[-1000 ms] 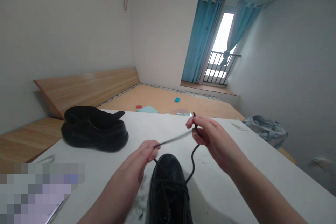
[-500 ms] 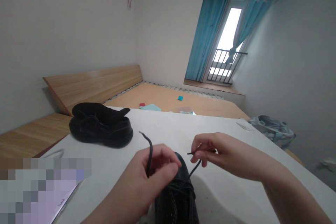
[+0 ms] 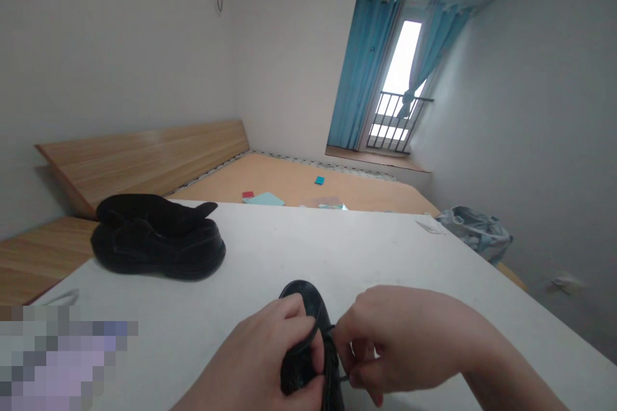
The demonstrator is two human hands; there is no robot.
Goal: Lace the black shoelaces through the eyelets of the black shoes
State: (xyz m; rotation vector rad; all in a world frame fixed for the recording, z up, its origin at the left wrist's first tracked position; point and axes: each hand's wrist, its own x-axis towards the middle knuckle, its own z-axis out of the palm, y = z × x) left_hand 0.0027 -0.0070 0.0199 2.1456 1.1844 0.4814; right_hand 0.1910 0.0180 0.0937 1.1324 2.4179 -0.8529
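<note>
Left hand (image 3: 284, 347) is over the near black leather shoe (image 3: 303, 294), fingers curled, thumb tip close to the fingertips; the black shoelace (image 3: 314, 332) runs across the fingers, but can't tell from this angle whether it's pinched firmly. Right hand (image 3: 405, 334) is just beside the shoe on its right side, wrist bent, thumb and finger together on a length of the same lace, next to the lacing. The shoe is upright on the white tabletop (image 3: 289, 244), bottom centre of view, toe pointing away from the person, mid-section mostly covered by the left hand. Second black shoe (image 3: 159, 247) sits upright on the left part of the tabletop, side-on, tongue sticking up toward the right, well apart from both hands. Lower left corner: a pixelated flat item (image 3: 67, 366), content unreadable. White slip (image 3: 430, 224) at the far right of the tabletop, next to a grey-blue bag (image 3: 477, 231). Beyond the table: orange-tan bed surface (image 3: 289, 173) with a small blue square (image 3: 319, 180), a red piece (image 3: 247, 194) and a pale teal sheet (image 3: 264, 200); wooden headboard (image 3: 154, 154) on the left, blue curtains (image 3: 359, 70) at the window (image 3: 403, 61).
</note>
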